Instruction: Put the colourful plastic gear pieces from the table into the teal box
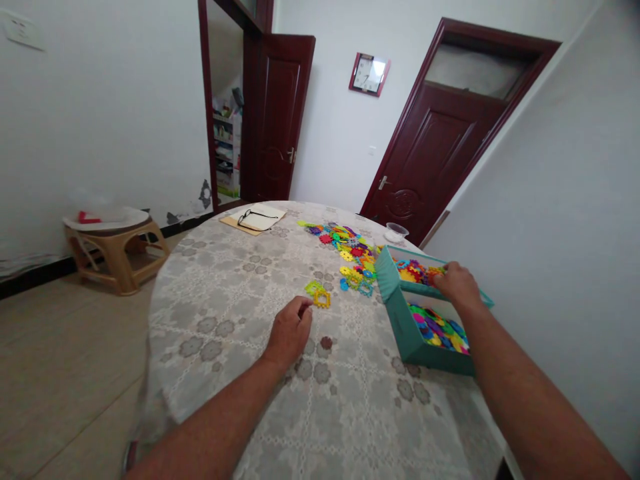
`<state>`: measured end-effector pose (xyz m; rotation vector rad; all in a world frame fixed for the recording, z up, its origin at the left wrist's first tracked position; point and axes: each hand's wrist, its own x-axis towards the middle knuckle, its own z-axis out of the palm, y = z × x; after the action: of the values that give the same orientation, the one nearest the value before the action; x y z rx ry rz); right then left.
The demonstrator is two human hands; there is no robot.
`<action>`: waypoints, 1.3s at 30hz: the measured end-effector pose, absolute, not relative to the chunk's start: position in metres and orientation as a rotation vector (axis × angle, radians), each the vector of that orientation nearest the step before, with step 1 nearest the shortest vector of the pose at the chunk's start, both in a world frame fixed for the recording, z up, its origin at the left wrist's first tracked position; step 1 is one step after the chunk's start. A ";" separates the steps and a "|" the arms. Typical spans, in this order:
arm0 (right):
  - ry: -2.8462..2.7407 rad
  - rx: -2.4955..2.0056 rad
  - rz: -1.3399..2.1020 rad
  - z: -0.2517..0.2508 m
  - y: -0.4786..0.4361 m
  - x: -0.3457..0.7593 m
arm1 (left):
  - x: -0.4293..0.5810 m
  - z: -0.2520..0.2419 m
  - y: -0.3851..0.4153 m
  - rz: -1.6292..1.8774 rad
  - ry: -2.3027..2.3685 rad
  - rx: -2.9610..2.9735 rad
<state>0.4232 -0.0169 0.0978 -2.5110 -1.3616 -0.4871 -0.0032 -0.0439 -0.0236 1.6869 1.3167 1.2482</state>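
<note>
My left hand [291, 329] rests on the patterned tablecloth [240, 287], its fingers curled beside a yellow square piece [322, 299]. A lime green piece [314, 287] touches that yellow one. Over the far compartment of a teal box [400, 327] is my right hand [457, 283], fingers pinched at orange and yellow-green pieces [434, 272]; what they hold is too small to make out. The near compartment holds colorful gear-like pieces [440, 330]. Left of the box lies a loose pile of colorful pieces [345, 243].
Black glasses [257, 215] lie on papers [267, 220] at the table's far left. A clear plastic bowl [396, 231] stands behind the box. A brown spot [326, 343] is on the cloth near my left hand. A stool [120, 257] stands left of the table.
</note>
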 end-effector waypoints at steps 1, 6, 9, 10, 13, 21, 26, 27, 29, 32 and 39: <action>-1.361 -2.493 -0.505 0.096 -0.017 0.421 | -0.003 -0.024 -0.044 1.252 1.317 1.672; -1.623 -2.059 -0.624 0.091 -0.018 0.362 | -0.003 -0.026 -0.042 1.265 1.321 1.640; -1.920 -1.794 -0.292 0.072 -0.014 0.299 | -0.003 -0.026 -0.041 1.267 1.336 1.634; -2.004 -1.738 -0.159 0.062 -0.013 0.278 | -0.004 -0.026 -0.041 1.269 1.343 1.629; -2.219 -1.575 0.023 0.023 -0.007 0.219 | -0.005 -0.025 -0.040 1.291 1.350 1.603; -2.135 -1.771 -0.106 -0.036 0.009 0.154 | -0.005 -0.029 -0.037 1.307 1.345 1.557; -2.071 -1.721 -0.085 -0.041 0.010 0.160 | -0.004 -0.030 -0.034 1.267 1.406 1.558; -2.046 -1.685 -0.038 -0.041 0.010 0.161 | -0.005 -0.031 -0.034 1.263 1.405 1.552; -1.994 -1.571 0.072 -0.041 0.006 0.164 | -0.005 -0.031 -0.032 1.258 1.382 1.515; -1.952 -1.364 0.200 -0.037 -0.008 0.166 | -0.007 -0.031 -0.030 1.226 1.319 1.457; -1.998 -1.181 0.321 -0.021 -0.050 0.170 | -0.008 -0.028 -0.030 1.135 1.261 1.492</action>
<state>0.1699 -0.0502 -0.0213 -1.1810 -1.9985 0.3213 -0.0081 -0.0296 -0.0277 1.4919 1.2607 1.1347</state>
